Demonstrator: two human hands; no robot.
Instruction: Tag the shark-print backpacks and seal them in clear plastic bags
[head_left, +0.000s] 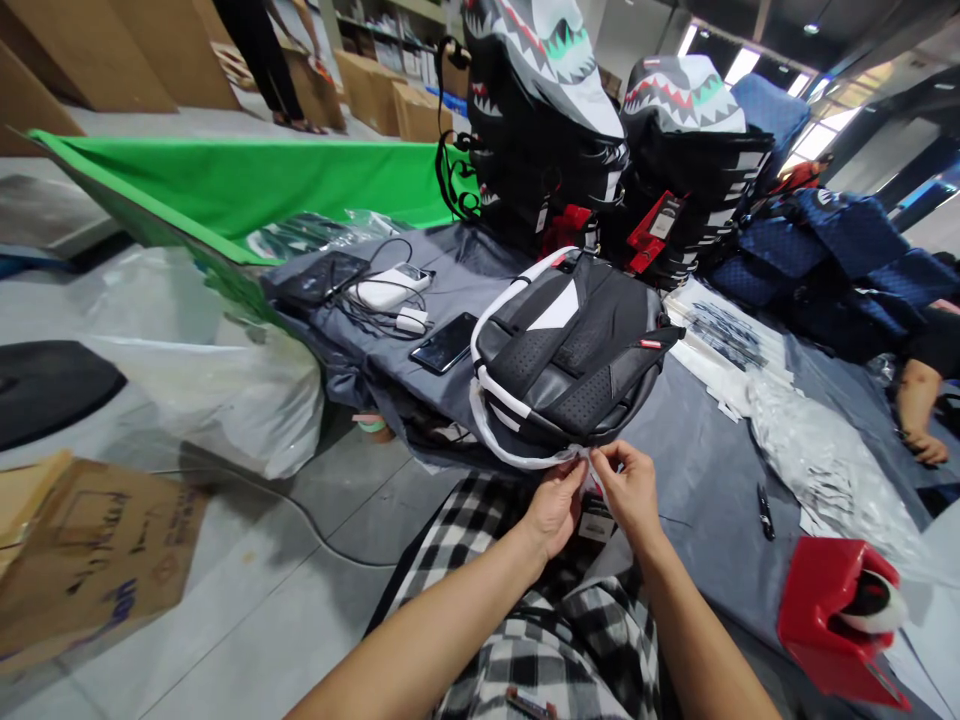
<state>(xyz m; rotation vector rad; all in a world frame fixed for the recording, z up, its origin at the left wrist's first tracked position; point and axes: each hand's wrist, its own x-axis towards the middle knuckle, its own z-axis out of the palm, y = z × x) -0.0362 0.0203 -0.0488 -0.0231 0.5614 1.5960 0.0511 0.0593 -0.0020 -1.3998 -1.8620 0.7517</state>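
A black backpack (pixel 574 350) lies on the grey-covered table with its padded shoulder straps facing up. A white strip (pixel 499 440) runs around its left and near edges. At the bag's near edge, my left hand (pixel 559 505) pinches the end of this strip. Beside it my right hand (pixel 628 490) is closed too, its thumb and fingertips pinching at the same spot. The fingers partly hide what is between them. Below the fingertips hangs a tag (pixel 596 522) with a pale label and some red on it.
A black phone (pixel 444 343), a white power bank (pixel 391 286) and cables lie left of the bag. Stacked backpacks (pixel 547 130) stand behind. At right are a red tape dispenser (pixel 832 615), a pen (pixel 765 513), a plastic bag (pixel 832 450) and another person's hand (pixel 926 445).
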